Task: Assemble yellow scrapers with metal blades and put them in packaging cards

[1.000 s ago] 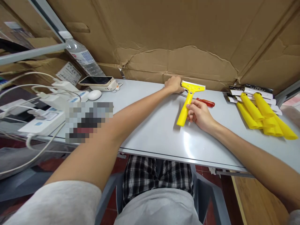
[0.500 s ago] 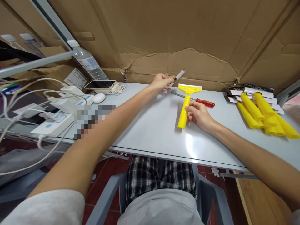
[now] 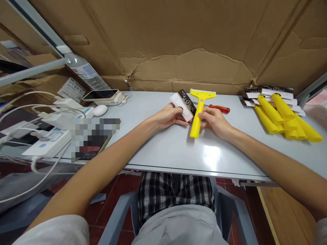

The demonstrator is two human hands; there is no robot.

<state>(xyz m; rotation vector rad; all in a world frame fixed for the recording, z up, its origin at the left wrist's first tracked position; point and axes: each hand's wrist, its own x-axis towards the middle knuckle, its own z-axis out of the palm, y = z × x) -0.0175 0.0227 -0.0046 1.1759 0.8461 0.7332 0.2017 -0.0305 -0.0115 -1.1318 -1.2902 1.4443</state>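
My left hand (image 3: pixel 169 116) pinches a black and white packaging card (image 3: pixel 186 101) with a round hole near its lower part. A yellow scraper (image 3: pixel 198 117) stands upright in the fingers of my right hand (image 3: pixel 216 121). Its wide head with a pale edge strip points away from me. The card's right edge is beside the scraper handle; whether they touch I cannot tell. Behind my right hand lies a screwdriver with a red handle (image 3: pixel 221 109), its shaft partly hidden by the scraper and card.
Several yellow scrapers with cards (image 3: pixel 290 119) are piled on the right of the white table (image 3: pixel 158 149). At left are a white power strip (image 3: pixel 48 144) with cables, a phone (image 3: pixel 100 95), a white mouse (image 3: pixel 99 110) and a water bottle (image 3: pixel 87 73). Cardboard (image 3: pixel 158 37) stands behind.
My left hand has drawn the card toward me and turned its printed face into view, close to the scraper. My right hand keeps hold of the scraper. The view has shifted slightly.
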